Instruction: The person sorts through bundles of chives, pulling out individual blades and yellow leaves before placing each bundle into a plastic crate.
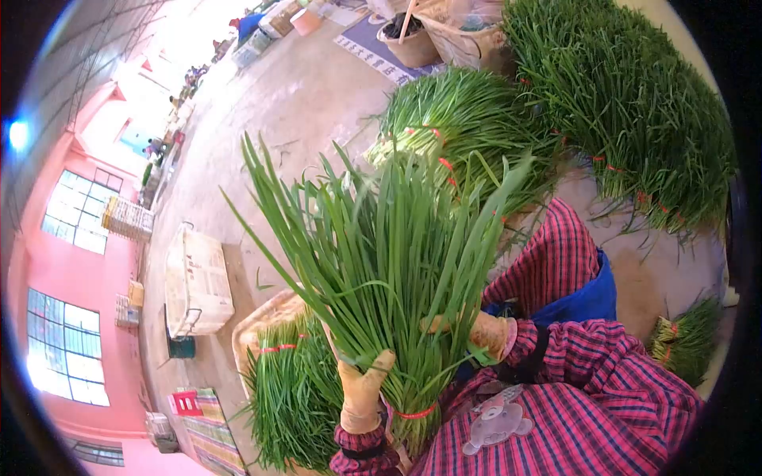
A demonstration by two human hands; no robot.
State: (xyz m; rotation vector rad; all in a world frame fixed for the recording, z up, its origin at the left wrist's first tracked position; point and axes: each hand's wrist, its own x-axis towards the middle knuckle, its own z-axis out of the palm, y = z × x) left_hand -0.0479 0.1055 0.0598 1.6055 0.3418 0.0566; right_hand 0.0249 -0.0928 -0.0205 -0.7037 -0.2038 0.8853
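A large bunch of garlic chives (389, 246) stands upright in front of me, its long flat leaves fanning out at the top. A red band (417, 413) ties it near the base. My left hand (365, 390), in a pale yellow glove, grips the bunch on its left side; the thumb shows and the other fingers are hidden behind leaves. On the right side, my right hand (486, 333), in a matching glove, closes around the leaves, partly covered by them. Close to my left hand, more banded chives (294, 389) lie in a pale basket (248, 337).
Piles of tied chives lie at the upper middle (468, 119) and upper right (627, 111). A small bundle (686, 341) rests at the far right. A white crate (198, 282) stands on the floor at left. Tubs (409, 49) stand at the back.
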